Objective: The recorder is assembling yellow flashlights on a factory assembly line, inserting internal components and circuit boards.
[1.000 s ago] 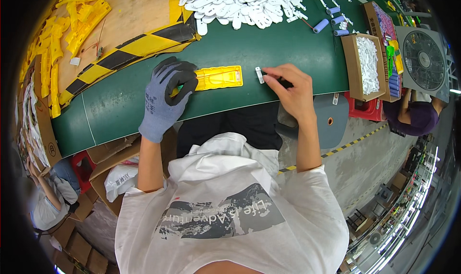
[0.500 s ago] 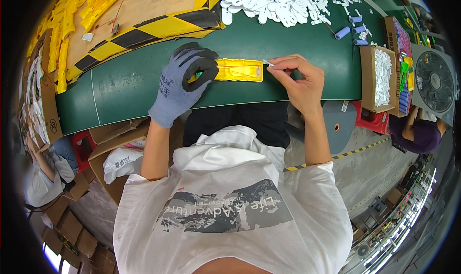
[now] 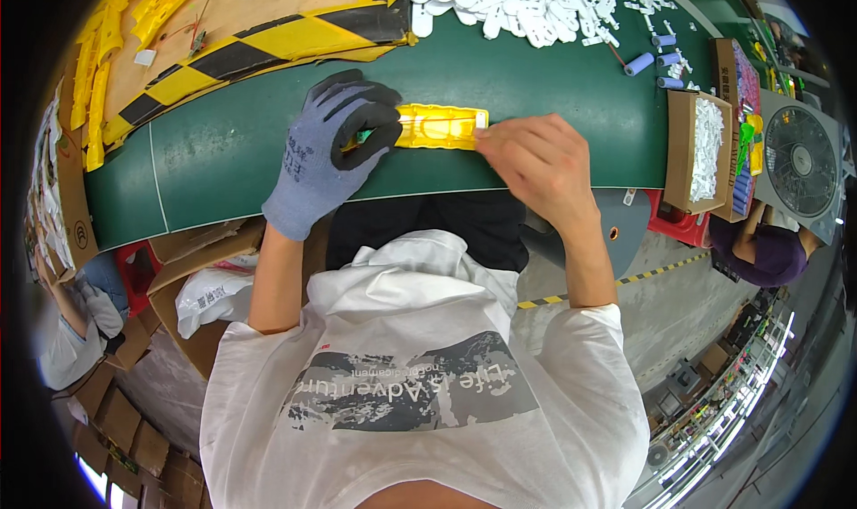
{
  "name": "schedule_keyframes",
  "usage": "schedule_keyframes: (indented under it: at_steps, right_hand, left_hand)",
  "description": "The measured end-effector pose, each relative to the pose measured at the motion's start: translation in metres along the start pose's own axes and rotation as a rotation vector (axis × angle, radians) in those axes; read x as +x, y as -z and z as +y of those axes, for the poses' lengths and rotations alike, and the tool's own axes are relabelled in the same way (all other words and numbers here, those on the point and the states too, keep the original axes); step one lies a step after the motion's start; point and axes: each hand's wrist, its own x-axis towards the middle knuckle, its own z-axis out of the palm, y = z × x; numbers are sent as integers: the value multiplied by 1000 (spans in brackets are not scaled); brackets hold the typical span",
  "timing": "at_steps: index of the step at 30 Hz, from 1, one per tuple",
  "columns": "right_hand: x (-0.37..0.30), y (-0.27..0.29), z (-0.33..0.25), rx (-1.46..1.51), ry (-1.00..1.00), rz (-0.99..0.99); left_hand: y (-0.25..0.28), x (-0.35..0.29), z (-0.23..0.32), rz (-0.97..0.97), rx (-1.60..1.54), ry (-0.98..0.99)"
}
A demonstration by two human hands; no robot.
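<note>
My left hand, in a grey-blue glove with dark-coated fingers, grips the left end of a yellow plastic casing over the green table. The casing lies lengthwise with its hollow side up and thin wires inside. A bit of green shows between the gloved fingers. At the casing's right end sits a small white piece. My bare right hand is closed there, fingertips pinched against that piece and the casing's end; the fingers partly cover it.
White flat plastic parts are heaped at the back. Purple cylindrical cells lie back right, near a carton of small white pieces. A striped-edged board bears yellow casings at back left. A fan stands far right.
My right hand has brought the small white piece leftward onto the casing's right end, its fingers now pressing there. My left hand keeps its grip; the whole view has shifted slightly.
</note>
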Motion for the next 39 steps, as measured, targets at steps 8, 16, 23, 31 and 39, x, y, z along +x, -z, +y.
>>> schedule_keyframes:
  at_steps: [8, 16, 23, 31, 39]
  right_hand:
    - [-2, 8, -16, -26, 1, -160]
    - [48, 24, 78, 25, -578, 169]
    - [7, 60, 138, -603, -1026, 197]
    - [2, 54, 109, 89, -964, 162]
    - [23, 12, -10, 1305, -531, 118]
  left_hand:
    - [-1, -4, -2, 8, 24, 7]
    - [-5, -4, -5, 4, 5, -8]
    - [-6, -5, -3, -10, 1, 4]
    - [-2, -7, -5, 0, 1, -1]
    - [-1, -4, -4, 8, 1, -15]
